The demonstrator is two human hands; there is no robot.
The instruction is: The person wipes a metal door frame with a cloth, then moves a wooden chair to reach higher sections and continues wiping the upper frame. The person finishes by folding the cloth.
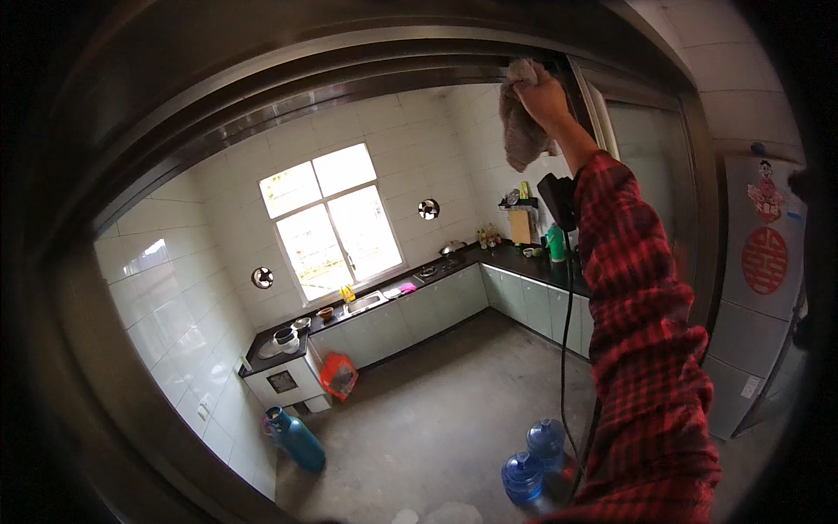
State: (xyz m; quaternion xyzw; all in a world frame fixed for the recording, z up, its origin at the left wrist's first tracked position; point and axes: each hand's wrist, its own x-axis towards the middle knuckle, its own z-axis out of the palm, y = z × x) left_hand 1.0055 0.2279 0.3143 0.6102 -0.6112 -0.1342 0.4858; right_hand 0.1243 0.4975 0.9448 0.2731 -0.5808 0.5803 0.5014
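My right hand (545, 103) grips a greyish-brown cloth (522, 134), raised high at the upper right end of a door frame. The bunched top of the cloth meets the underside of the dark metal head track (366, 65), and its loose part hangs below my fingers. A red and black checked sleeve (638, 314) covers that arm. Near the wrist sits a black device (556, 200), with a black cable (565, 354) running down from it. Beside the hand stands the edge of a sliding door panel (599, 121). My left hand is out of view.
Beyond the frame lies a kitchen with a dark countertop (452, 267) below a window (334, 223). Two blue water jugs (524, 477) and a teal gas cylinder (298, 440) stand on the floor. An orange-red basket (338, 376) leans by the cabinets. A refrigerator (753, 308) is at right.
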